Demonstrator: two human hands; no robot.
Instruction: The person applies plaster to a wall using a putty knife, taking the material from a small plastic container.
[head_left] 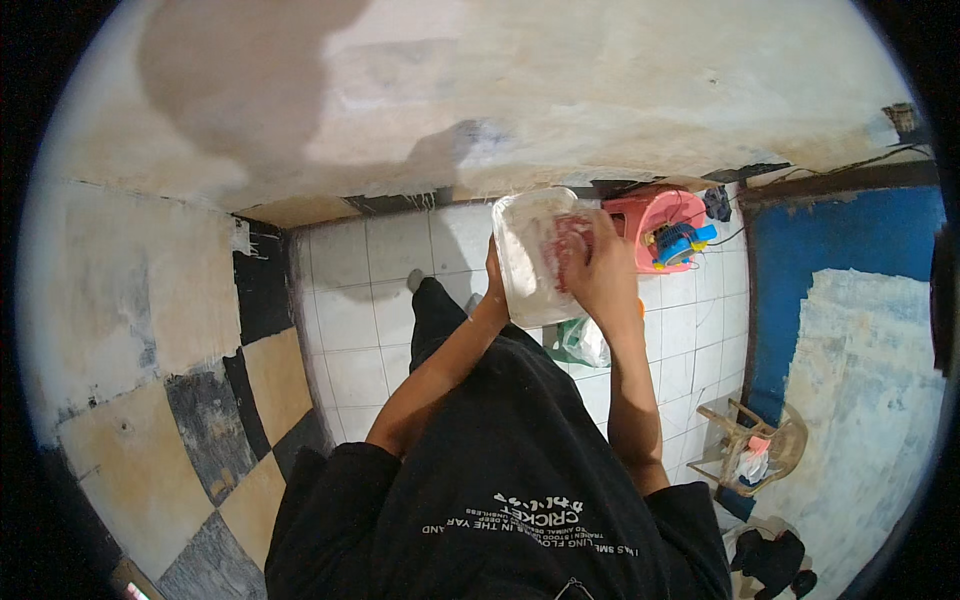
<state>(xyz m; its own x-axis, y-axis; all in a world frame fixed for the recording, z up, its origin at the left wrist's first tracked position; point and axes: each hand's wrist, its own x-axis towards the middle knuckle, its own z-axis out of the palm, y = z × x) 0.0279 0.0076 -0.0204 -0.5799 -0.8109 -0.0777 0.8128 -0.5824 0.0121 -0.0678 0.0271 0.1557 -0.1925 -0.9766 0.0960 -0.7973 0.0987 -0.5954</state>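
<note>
In front of my body a white rectangular tub point(530, 305) is held up, with whitish material inside. My left hand point(493, 292) grips its left side, the fingers partly hidden behind the wall. Over the right part of the tub is my right hand point(605, 262), its fingers closed around a red and whitish thing point(573, 245). That thing is smeared by motion, so its exact kind does not show.
Ahead rises a patchy cream wall point(560, 90). Beyond my right hand stands a pink plastic stool point(690, 205) with a blue-and-black device point(680, 243) on it. A green-and-white bag point(583, 342) lies on the tiled floor point(350, 290). A brown chair point(785, 440) stands right.
</note>
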